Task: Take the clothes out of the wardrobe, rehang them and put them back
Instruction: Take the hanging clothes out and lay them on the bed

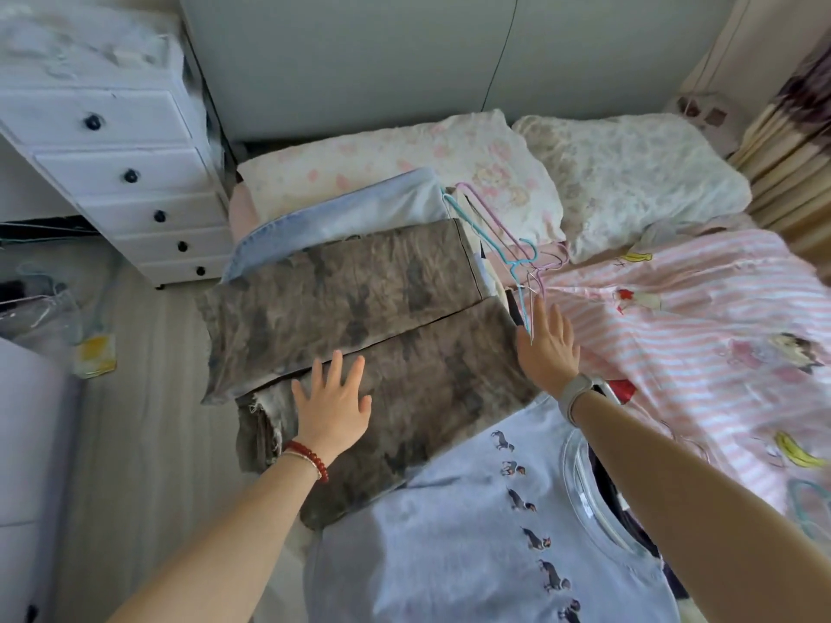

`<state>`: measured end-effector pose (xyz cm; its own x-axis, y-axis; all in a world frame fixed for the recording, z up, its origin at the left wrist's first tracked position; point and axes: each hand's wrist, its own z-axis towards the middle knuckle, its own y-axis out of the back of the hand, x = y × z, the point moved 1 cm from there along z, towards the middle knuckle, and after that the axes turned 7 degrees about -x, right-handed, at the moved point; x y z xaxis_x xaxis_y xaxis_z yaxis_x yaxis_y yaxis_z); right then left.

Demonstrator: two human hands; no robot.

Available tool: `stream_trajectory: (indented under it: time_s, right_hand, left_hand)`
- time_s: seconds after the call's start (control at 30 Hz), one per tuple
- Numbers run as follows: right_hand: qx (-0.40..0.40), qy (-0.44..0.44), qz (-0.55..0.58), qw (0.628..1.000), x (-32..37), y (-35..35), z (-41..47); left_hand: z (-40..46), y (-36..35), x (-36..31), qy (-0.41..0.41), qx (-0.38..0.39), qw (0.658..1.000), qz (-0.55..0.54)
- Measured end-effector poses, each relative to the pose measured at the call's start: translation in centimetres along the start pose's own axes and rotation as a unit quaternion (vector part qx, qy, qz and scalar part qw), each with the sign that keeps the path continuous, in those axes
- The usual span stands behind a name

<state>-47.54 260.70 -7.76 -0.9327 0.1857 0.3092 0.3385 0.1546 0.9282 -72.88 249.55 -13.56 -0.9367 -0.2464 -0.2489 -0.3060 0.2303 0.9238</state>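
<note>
Nearest lies one pale grey cotton T-shirt [472, 532] printed with a row of small dogs. Beyond it, one mottled brown, crinkled pair of trousers [359, 317] is spread on the bed, under the flat, spread-fingered left hand [332, 402]. Right hand [546, 348], fingers straight, touches thin wire hangers [499, 245], blue and pink.

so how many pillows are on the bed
2: a pink floral pillow at the head of the bed beside the drawers, and a pale floral pillow to its right, near the curtain. Clothes may hide others.
</note>
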Motion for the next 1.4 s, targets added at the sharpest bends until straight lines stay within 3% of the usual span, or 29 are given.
stream_trajectory:
  time_s: [0.17,0.43,0.67,0.83,1.03,1.17,1.4]
  right_hand:
    - [-0.044,0.096,0.041,0.994,2.2,1.9,-7.4]
    - [-0.085,0.177,0.124,0.973,1.9,3.8,-25.5]
    - [-0.065,0.305,0.103,0.945,0.9,0.1,-40.7]
    - [0.003,0.400,0.077,0.913,2.7,-4.5,-49.6]
    - [0.068,0.565,0.084,0.818,12.0,-6.9,-60.1]
    - [0.098,0.669,0.105,0.729,19.2,-7.9,-69.5]
    - [0.127,0.787,0.159,0.583,27.8,-8.7,-88.5]
  left_hand:
    - [-4.3,5.0,-0.6,-0.030,-0.151,0.988,0.024]
    - [-21.2,9.4,-1.5,-0.059,-0.289,0.955,-0.040]
    - [-38.7,5.3,3.1,-0.016,-0.319,0.947,-0.020]
    - [-49.4,1.1,9.6,0.106,-0.285,0.953,0.003]
    - [-61.3,3.5,18.9,0.261,-0.364,0.893,0.052]
    - [-71.5,6.2,24.5,0.364,-0.415,0.830,0.083]
    - [-92.5,8.8,31.5,0.545,-0.425,0.708,0.146]
